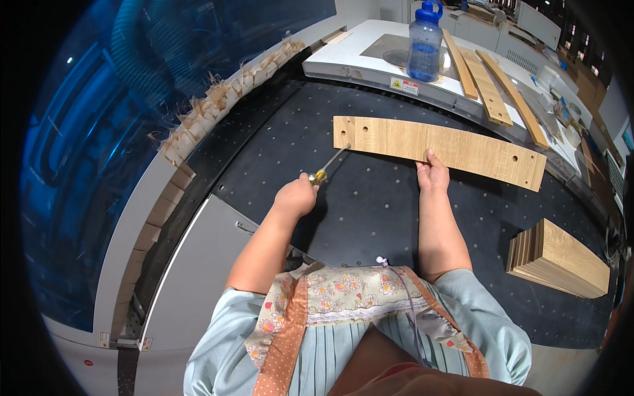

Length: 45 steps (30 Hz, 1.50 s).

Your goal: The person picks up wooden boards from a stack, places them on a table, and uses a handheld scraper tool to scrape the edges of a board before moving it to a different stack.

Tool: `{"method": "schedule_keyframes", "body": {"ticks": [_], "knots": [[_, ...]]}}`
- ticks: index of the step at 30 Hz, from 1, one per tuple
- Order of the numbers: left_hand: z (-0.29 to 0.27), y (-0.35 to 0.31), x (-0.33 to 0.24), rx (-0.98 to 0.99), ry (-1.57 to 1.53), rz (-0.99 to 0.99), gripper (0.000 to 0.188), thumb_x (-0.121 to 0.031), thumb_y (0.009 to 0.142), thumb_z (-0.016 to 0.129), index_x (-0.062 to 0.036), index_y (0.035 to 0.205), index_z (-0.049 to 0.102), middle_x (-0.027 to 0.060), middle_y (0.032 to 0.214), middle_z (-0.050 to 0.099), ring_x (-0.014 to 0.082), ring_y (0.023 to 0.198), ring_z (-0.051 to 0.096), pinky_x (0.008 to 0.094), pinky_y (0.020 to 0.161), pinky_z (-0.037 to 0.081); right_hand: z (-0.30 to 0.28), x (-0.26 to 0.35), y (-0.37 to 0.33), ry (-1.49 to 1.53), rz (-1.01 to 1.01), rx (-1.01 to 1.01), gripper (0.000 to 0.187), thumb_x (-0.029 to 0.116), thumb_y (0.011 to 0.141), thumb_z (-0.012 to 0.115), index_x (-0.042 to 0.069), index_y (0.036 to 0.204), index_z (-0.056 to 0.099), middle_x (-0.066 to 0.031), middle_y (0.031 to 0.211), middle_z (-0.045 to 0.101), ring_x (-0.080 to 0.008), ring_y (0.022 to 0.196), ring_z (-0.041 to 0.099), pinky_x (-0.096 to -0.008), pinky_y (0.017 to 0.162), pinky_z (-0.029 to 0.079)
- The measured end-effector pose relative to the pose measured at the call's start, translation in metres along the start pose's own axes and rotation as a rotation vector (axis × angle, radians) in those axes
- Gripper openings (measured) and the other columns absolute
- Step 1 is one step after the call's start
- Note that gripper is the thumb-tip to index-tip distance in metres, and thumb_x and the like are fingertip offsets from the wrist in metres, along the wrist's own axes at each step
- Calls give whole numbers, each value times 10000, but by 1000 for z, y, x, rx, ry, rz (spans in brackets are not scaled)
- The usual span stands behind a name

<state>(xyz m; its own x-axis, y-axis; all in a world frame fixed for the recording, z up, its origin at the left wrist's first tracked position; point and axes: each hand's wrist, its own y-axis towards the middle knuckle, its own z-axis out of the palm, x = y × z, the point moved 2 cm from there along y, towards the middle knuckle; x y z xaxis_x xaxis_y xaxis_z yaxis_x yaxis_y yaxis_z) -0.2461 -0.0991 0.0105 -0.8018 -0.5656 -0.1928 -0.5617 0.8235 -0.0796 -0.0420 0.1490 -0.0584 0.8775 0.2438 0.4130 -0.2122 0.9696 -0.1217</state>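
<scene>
My left hand [297, 195] is closed round the yellowish handle of a screwdriver [335, 160]. Its thin metal shaft slants up to the right, and the tip meets the lower edge of a wooden board [403, 140] near its left end. This long wood-grain board has several dark holes towards both ends. My right hand [433, 174] grips the board's lower edge close to the middle, thumb on the front face and the other fingers partly hidden behind. The board is held above the black work surface [356, 218].
A stack of wood-grain boards [558, 261] lies at the right. Beyond the black surface, a white machine ledge [356, 49] bears a blue water bottle [424, 46] and several narrow wooden strips [485, 86]. On the left stands a machine with a blue window [152, 99] and a frayed strip curtain [218, 99].
</scene>
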Motion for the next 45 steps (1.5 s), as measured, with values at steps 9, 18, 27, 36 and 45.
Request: {"method": "schedule_keyframes", "body": {"ticks": [9, 18, 27, 36, 45], "knots": [[10, 3, 7, -44, -56, 22, 369, -296, 913, 447, 56, 1019, 474, 243, 840, 627, 398, 818, 605, 470, 730, 475, -2, -1, 0, 19, 17, 22, 453, -114, 810, 546, -17, 1237, 431, -159, 1169, 521, -302, 1056, 544, -509, 919, 444], [10, 5, 11, -27, -65, 6, 361, -296, 911, 454, 52, 1003, 475, 237, 856, 627, 393, 833, 606, 467, 739, 476, -3, 0, 2, 26, 40, 8, 473, -116, 810, 536, -8, 1255, 418, -165, 1202, 507, -314, 1097, 525, -536, 938, 430], [6, 5, 16, -32, -99, 31, 361, -298, 915, 450, 44, 1029, 476, 216, 821, 631, 361, 781, 619, 451, 715, 482, -5, 1, 3, 8, 26, 22, 469, -109, 815, 537, -7, 1256, 415, -163, 1202, 507, -312, 1093, 526, -522, 946, 425], [-5, 25, 24, 63, -114, -43, 415, -322, 936, 429, 61, 1097, 443, 167, 654, 615, 283, 549, 613, 395, 601, 493, -1, 5, -2, -47, 26, 44, 471, -104, 814, 542, -12, 1256, 408, -161, 1200, 505, -311, 1089, 524, -529, 953, 412], [-19, 15, 59, 29, -277, -102, 452, -332, 915, 470, 71, 1118, 436, 220, 820, 634, 299, 577, 632, 403, 640, 496, -1, 16, 3, -93, -62, 109, 457, -87, 791, 589, -9, 1219, 452, -148, 1163, 532, -298, 1078, 529, -516, 953, 404]]}}
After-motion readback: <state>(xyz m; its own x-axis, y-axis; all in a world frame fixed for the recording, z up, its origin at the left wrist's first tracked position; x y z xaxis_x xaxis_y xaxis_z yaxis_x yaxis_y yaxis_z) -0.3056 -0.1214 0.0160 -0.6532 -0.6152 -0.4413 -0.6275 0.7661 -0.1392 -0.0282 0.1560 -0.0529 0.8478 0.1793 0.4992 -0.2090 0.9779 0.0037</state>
